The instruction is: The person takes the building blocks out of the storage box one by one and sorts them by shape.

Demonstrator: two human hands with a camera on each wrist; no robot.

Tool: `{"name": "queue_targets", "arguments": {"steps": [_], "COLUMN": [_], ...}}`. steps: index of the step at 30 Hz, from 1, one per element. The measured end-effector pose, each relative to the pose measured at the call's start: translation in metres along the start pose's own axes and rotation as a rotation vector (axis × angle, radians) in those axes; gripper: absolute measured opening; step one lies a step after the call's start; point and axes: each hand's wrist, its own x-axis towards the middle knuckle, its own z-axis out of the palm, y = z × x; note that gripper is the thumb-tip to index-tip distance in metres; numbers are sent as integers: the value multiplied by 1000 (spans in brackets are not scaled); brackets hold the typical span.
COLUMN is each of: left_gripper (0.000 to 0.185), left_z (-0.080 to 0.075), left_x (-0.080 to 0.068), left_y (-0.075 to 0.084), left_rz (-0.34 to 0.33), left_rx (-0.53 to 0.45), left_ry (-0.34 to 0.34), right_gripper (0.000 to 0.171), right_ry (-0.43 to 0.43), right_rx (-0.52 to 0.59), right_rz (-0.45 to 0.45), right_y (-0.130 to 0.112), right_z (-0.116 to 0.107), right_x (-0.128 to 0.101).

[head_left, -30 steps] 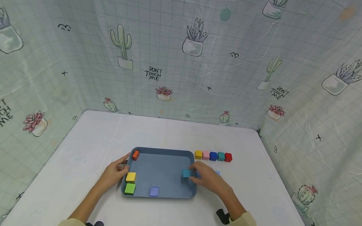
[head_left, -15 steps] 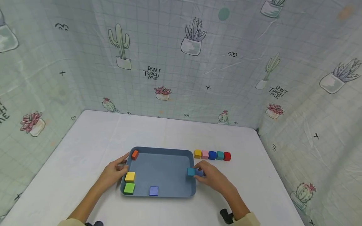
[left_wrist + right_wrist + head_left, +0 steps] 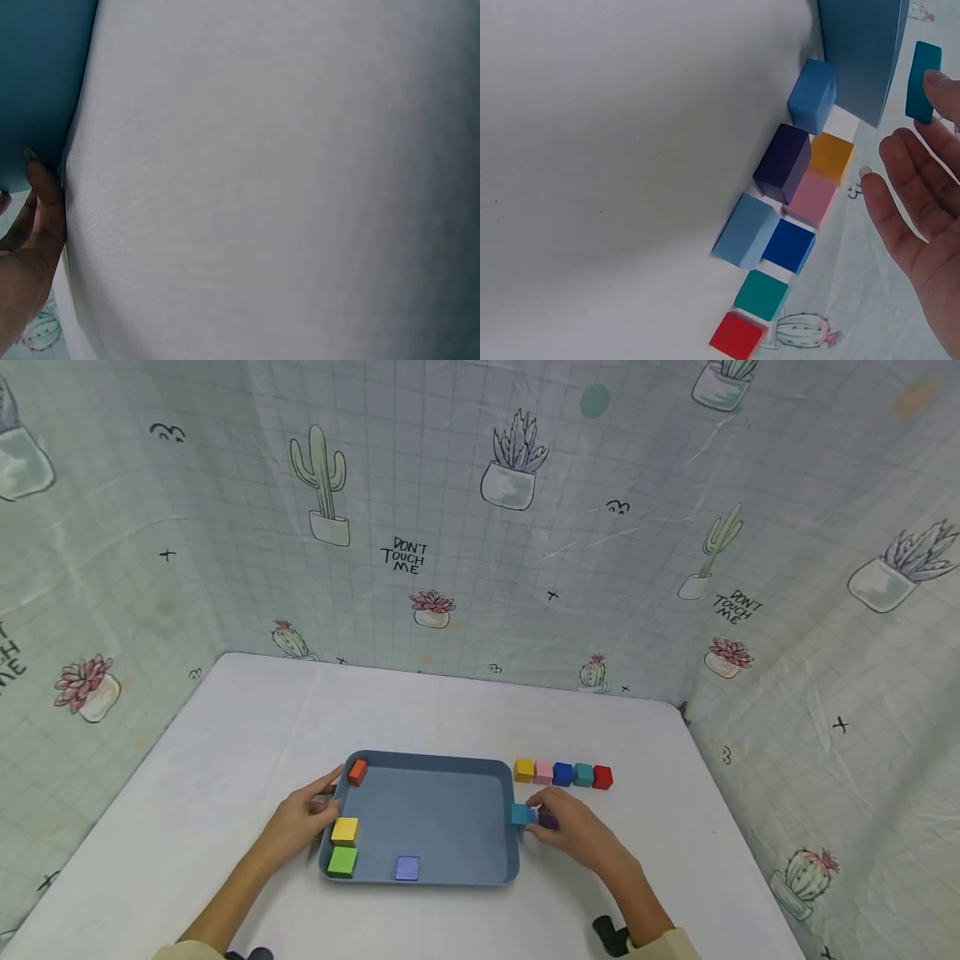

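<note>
Nearest you: your left hand (image 3: 300, 822) lies with straight fingers against the left wall of the blue tray (image 3: 442, 760); the left wrist view shows a fingertip touching that wall and gripping nothing.
Right hand: your right hand (image 3: 573, 831) pinches a teal cube (image 3: 521, 814) at its fingertips, just over the tray's right rim; in the right wrist view the other fingers are spread loose.
Tray contents: a green cube (image 3: 342, 861) sits in the near-left corner, a yellow cube (image 3: 346, 831) just behind it, a lilac cube (image 3: 407, 867) by the near wall and an orange cube (image 3: 357, 771) in the far-left corner.
Around the hand: on the white table (image 3: 247, 727), just right of the tray, a dark purple cube (image 3: 548, 820) peeps out beside your fingers.
Only the wrist shows: a mid-blue cube (image 3: 812, 96) against the tray wall and a light blue cube (image 3: 745, 232), both hidden under your hand from the head view.
Farther back: a row of cubes (image 3: 562, 773), ochre, pink, blue, teal and red, runs rightward from the tray's far-right corner.
Hard to tell: whether the row's cubes touch one another.
</note>
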Motion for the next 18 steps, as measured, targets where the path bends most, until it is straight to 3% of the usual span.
{"name": "queue_targets", "arguments": {"steps": [18], "left_gripper": [59], "left_z": [0], "left_x": [-3], "left_y": [5], "left_rz": [-26], "left_rx": [1], "left_ry": [-4], "right_gripper": [32], "right_ry": [32], "right_rx": [-7], "right_rz": [50], "right_y": [15], "right_z": [-8], "right_x": [-12]}}
